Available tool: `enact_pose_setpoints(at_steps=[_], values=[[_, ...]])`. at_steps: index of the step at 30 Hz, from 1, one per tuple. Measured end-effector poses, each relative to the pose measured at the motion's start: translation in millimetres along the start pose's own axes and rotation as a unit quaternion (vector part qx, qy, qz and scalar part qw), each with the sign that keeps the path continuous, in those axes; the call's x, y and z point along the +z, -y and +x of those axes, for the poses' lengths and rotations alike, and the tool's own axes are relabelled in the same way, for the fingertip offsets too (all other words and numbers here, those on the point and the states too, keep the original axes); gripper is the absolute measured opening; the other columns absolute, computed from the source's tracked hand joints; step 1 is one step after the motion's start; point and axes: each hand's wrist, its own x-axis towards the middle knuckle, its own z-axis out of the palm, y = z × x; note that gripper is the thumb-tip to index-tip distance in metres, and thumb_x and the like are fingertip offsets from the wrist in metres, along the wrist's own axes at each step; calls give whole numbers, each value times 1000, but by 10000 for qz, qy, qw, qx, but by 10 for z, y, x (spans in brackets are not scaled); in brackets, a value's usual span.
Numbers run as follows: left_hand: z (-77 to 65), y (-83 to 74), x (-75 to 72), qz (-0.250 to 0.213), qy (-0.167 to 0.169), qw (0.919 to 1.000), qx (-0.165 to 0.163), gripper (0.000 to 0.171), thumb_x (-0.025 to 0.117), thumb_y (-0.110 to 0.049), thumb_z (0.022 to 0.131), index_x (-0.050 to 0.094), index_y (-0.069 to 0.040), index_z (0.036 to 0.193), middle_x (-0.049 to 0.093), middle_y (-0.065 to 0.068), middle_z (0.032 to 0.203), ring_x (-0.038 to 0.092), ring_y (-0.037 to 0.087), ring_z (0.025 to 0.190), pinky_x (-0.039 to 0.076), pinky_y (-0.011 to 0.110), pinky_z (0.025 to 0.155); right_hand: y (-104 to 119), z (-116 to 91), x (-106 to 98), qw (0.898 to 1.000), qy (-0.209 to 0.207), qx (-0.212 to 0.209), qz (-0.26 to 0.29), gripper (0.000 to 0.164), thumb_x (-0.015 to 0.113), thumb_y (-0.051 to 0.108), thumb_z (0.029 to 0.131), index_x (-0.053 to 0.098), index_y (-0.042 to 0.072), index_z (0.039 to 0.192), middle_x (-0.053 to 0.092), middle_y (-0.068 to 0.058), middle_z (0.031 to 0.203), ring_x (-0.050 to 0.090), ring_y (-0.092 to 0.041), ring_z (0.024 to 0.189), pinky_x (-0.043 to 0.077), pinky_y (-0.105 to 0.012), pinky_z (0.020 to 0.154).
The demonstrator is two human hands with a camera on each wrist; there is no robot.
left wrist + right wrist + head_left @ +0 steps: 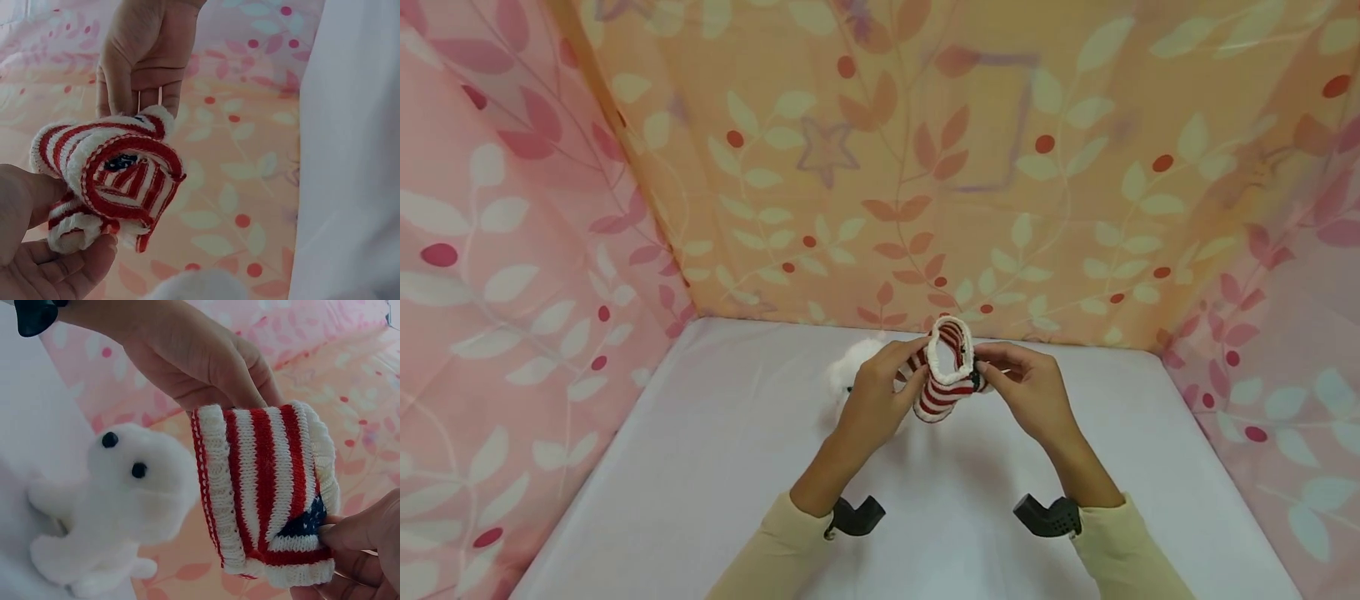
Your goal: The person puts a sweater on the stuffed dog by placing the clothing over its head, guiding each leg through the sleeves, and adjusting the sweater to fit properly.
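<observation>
A small knitted sweater (946, 392) with red and white stripes is held up between both hands over the table. Its white ribbed opening faces the head camera, and a dark blue patch (304, 519) shows near one sleeve in the right wrist view. My left hand (880, 390) pinches the sweater's left side between thumb and fingers. On the opposite side, my right hand (1028, 390) pinches the knit beside the blue patch. Behind the left hand sits a white plush toy (140, 487) with black eyes, partly hidden in the head view.
A white cloth covers the table (700, 467). Leaf-patterned fabric walls enclose it, orange at the back (887, 167) and pink at the left (512, 275) and right (1285, 383). Each wrist bears a black camera mount (1048, 515).
</observation>
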Motion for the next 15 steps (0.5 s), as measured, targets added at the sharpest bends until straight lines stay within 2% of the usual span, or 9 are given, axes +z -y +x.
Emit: enact_pose_setpoints(at_steps=[6,10,15], values=[[15,116,-224,142,-218,9996,49,44,72,-6,94,62,-5,137,67,7,119,63,14,93,57,29,77,54,195,201,9996,53,-201,185,22,73,5,93,76,6,114,74,-9,110,70,-17,86,58,-27,71],[5,207,-361,147,-225,9996,11,47,71,-5,94,60,-7,139,67,8,122,63,14,92,58,31,76,68,285,311,9993,107,-257,256,22,73,5,93,77,7,114,74,-8,113,70,-19,86,57,-24,71],[-19,315,-512,120,-207,9996,-113,42,70,-6,96,63,-9,137,67,5,122,62,14,92,57,32,75,85,357,407,9994,128,-285,170,22,73,5,93,77,10,114,73,-6,115,71,-20,87,56,-24,71]])
